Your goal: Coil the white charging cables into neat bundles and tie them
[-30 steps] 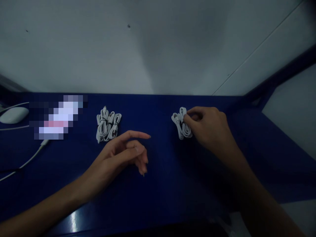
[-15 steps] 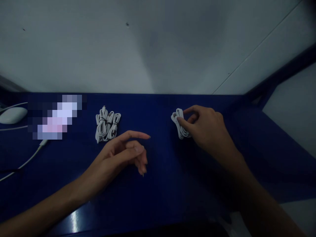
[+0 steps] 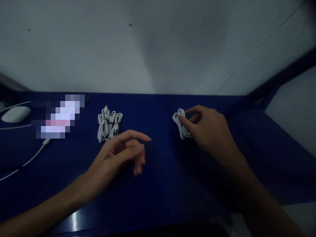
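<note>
My right hand [image 3: 208, 126] has its thumb and fingers on a coiled white cable [image 3: 182, 123] at the right of the blue table [image 3: 158, 191]. Part of that coil is hidden behind the hand. Left of the middle lies a group of coiled white cables [image 3: 108, 123], bound with dark ties, a plug end sticking up at the top. My left hand [image 3: 120, 151] hovers just in front of that group, holding nothing. Its forefinger points right and the other fingers are loosely bent and apart.
At the far left a phone-like lit object [image 3: 63, 115], pixelated, has a white cord [image 3: 32, 159] plugged in. Beside it is a white computer mouse or similar rounded device [image 3: 16, 114]. A pale wall [image 3: 158, 49] rises behind the table, with a blue frame [image 3: 276, 77] at right.
Both hands stay nearly where they were. My left hand's lower fingers have curled in slightly. The whole view has shifted a little.
</note>
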The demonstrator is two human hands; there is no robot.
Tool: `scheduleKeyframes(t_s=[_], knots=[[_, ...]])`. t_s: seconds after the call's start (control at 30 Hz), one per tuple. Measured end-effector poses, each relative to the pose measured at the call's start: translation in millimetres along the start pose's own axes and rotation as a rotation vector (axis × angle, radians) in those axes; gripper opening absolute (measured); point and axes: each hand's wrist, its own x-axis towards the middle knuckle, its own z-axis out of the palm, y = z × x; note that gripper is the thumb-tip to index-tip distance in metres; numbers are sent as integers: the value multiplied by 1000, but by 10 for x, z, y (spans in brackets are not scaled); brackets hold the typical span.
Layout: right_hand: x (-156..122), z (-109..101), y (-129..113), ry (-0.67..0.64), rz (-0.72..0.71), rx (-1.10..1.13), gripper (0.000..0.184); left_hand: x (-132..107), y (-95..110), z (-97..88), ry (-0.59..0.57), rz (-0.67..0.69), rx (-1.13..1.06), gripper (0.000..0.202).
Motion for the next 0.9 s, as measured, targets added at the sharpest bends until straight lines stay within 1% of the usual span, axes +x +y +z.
scheduleKeyframes(t_s=[0.07,0.13,0.17,0.2,0.23,0.27,0.3,0.33,0.4,0.43,0.47,0.5,0.57,0.63,0.73,0.8,0.9], knots=[[-12,1,-16,69,-35,-12,39,-43,29,-6,145,130,194,17],[-41,7,-62,157,-83,20,32,-92,54,-13,324,331,404,22],[-63,18,-98,198,-115,51,26,-113,63,-16,389,441,499,24],[-91,35,-142,231,-154,88,21,-130,72,-19,429,542,580,25],[-123,61,-193,252,-201,133,18,-142,78,-20,436,618,650,25],[-157,95,-249,235,-250,180,16,-149,82,-20,400,674,719,25],[-190,137,-310,190,-294,227,14,-150,82,-19,329,715,775,25],[-220,185,-374,121,-322,283,12,-148,77,-18,233,746,825,26],[-256,285,-512,-103,-328,375,11,-136,46,-23,6,828,930,26],[-257,333,-586,-207,-320,406,13,-130,19,-30,-86,857,993,27],[-246,377,-664,-285,-302,406,15,-126,-14,-42,-157,862,1064,27],[-222,417,-745,-350,-284,381,17,-124,-50,-58,-193,855,1124,28],[-141,489,-915,-408,-286,372,22,-123,-118,-93,-225,828,1185,29],[-36,561,-1088,-456,-292,361,33,-122,-162,-121,-225,804,1173,29],[113,670,-1317,-539,-285,301,46,-114,-173,-137,-217,752,1128,31],[181,727,-1422,-561,-277,275,48,-106,-163,-137,-208,746,1103,31],[233,753,-1483,-611,-262,273,42,-99,-152,-141,-207,815,1063,28]])
